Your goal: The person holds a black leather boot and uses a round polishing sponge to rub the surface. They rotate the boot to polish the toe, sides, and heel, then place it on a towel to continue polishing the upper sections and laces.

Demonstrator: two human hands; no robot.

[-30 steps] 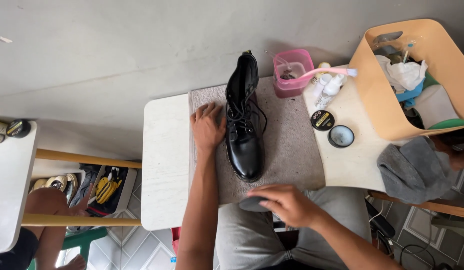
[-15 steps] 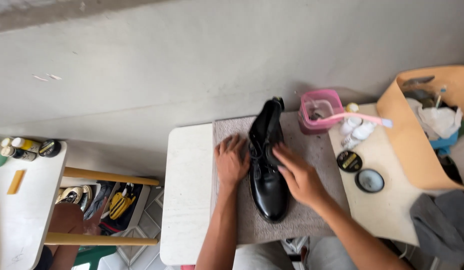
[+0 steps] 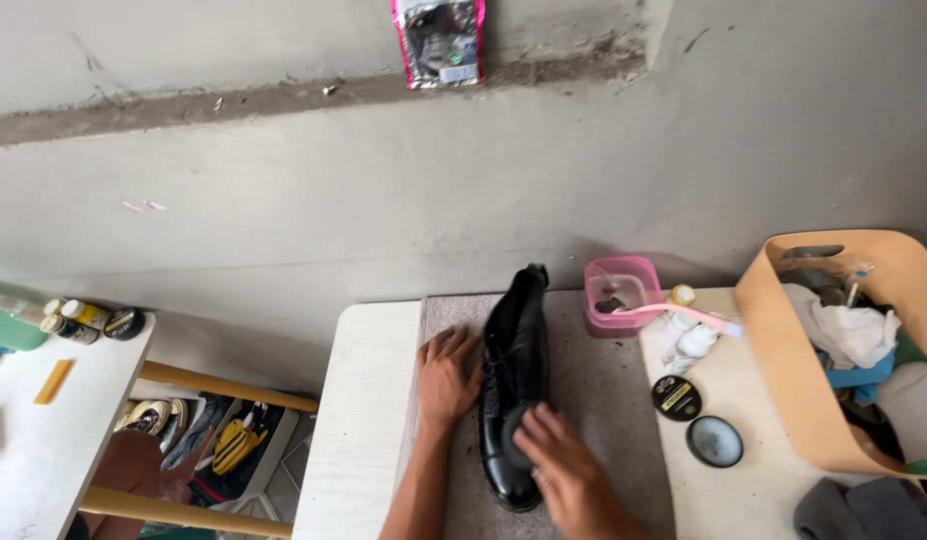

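On the grey mat [image 3: 603, 400] covering the white table [image 3: 358, 430], I see a black boot [image 3: 513, 385] lying lengthwise. My left hand [image 3: 446, 375] rests open and flat against its left side. My right hand [image 3: 568, 475] lies open over the toe, fingers spread. Just right sit a pink tub [image 3: 623, 295] and two polish tins [image 3: 695, 420].

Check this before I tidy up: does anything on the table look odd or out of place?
Little stands out. The polish tin lies open, its lid beside it. A toothbrush rests across the pink tub, sticking out past its rim.
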